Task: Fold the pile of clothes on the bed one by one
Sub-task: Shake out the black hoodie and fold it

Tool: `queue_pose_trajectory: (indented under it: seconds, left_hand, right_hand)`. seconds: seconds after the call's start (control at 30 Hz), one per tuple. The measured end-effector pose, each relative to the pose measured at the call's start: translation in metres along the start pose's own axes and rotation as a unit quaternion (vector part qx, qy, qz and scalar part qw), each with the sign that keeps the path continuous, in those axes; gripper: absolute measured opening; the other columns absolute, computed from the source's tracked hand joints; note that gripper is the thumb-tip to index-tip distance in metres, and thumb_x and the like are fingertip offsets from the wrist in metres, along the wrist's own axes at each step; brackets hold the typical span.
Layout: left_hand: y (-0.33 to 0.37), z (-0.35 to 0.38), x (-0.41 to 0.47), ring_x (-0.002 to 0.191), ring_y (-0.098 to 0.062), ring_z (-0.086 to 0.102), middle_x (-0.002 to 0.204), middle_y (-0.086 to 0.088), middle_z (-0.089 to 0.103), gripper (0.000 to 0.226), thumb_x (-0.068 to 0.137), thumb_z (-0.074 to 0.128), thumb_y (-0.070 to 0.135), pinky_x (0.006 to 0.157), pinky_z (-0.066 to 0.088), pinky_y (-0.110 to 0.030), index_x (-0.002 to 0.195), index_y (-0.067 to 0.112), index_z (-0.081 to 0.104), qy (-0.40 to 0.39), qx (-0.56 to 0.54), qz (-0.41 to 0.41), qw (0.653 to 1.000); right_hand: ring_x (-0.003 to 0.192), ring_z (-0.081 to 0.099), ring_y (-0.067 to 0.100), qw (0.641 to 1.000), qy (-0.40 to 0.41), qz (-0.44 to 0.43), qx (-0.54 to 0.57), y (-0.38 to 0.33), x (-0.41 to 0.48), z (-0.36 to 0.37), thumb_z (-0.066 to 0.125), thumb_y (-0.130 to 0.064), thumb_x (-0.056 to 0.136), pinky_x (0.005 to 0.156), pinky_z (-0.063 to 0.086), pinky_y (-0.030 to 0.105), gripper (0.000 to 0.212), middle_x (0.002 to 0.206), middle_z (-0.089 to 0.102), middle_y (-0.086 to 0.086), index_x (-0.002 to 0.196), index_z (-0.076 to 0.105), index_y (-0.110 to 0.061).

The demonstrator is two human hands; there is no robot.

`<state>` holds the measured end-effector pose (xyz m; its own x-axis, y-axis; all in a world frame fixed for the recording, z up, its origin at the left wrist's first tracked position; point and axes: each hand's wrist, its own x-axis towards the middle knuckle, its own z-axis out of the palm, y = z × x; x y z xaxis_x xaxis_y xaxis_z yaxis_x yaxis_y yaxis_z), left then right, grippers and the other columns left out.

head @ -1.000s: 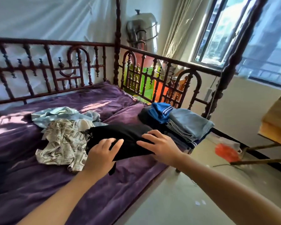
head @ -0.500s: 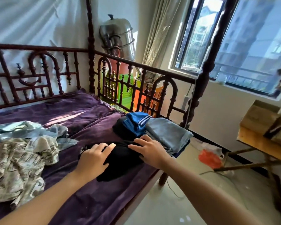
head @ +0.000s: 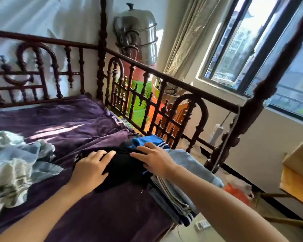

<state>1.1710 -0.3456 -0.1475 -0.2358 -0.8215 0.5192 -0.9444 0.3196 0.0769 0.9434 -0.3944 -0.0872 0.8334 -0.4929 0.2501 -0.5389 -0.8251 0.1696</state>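
A folded black garment (head: pixel 124 167) lies near the right end of the bed, against the stack of folded clothes (head: pixel 180 180). My left hand (head: pixel 91 169) rests flat on its left side, fingers straight. On its right side my right hand (head: pixel 155 158) presses down, fingers spread, reaching over the stack's light blue denim. A bright blue striped garment (head: pixel 147 141) lies at the back of the stack. Unfolded clothes (head: pixel 16 165), pale blue and patterned, are heaped at the left on the purple bedspread (head: pixel 68 130).
A dark carved wooden bed rail (head: pixel 147 105) runs behind and to the right of the stack, with a thick post (head: pixel 234 142). Beyond the rail stand a steel steamer pot (head: pixel 138 35) and green and orange containers. A wooden table (head: pixel 297 179) and an orange bag (head: pixel 238 193) are on the floor side.
Both hands have slid the black garment right, up against the folded stack. The view has turned right, so the unfolded pile sits at the left edge.
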Motion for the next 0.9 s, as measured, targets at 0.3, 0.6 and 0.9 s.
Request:
queue_pose_trajectory:
  seconds: [0.3,0.6,0.9]
  left_hand:
    - [0.004,0.060,0.093,0.064,-0.029,0.064,0.082,-0.009,0.065,0.095,0.029,0.092,0.014,0.041,0.050,-0.032,0.112,0.015,0.046,-0.007,0.057,-0.061,0.996]
    - [0.100,0.167,0.225,0.087,-0.031,0.061,0.102,-0.014,0.065,0.093,0.038,0.091,0.027,0.062,0.054,-0.036,0.123,0.022,0.055,-0.103,0.072,-0.079,0.989]
    - [0.118,0.259,0.173,0.144,-0.035,-0.004,0.157,-0.012,-0.009,0.073,0.093,0.047,0.033,0.114,0.007,-0.052,0.149,0.031,0.000,-0.480,0.059,-0.158,0.861]
  right_hand:
    - [0.090,0.065,0.031,0.997,0.049,-0.049,-0.036,0.122,0.040,0.050,0.079,-0.009,0.062,0.059,0.057,0.034,0.054,0.103,0.068,0.005,0.114,0.067,-0.016]
    - [0.108,0.061,0.031,0.986,-0.084,0.093,-0.109,0.286,0.015,0.090,0.087,-0.025,0.042,0.086,0.052,0.037,0.104,0.114,0.063,0.014,0.135,0.042,-0.021]
    - [0.145,-0.001,0.032,0.931,-0.345,0.095,0.065,0.271,-0.002,0.199,0.052,-0.023,0.091,0.114,0.018,0.044,0.072,0.158,-0.006,0.009,0.149,0.012,-0.034]
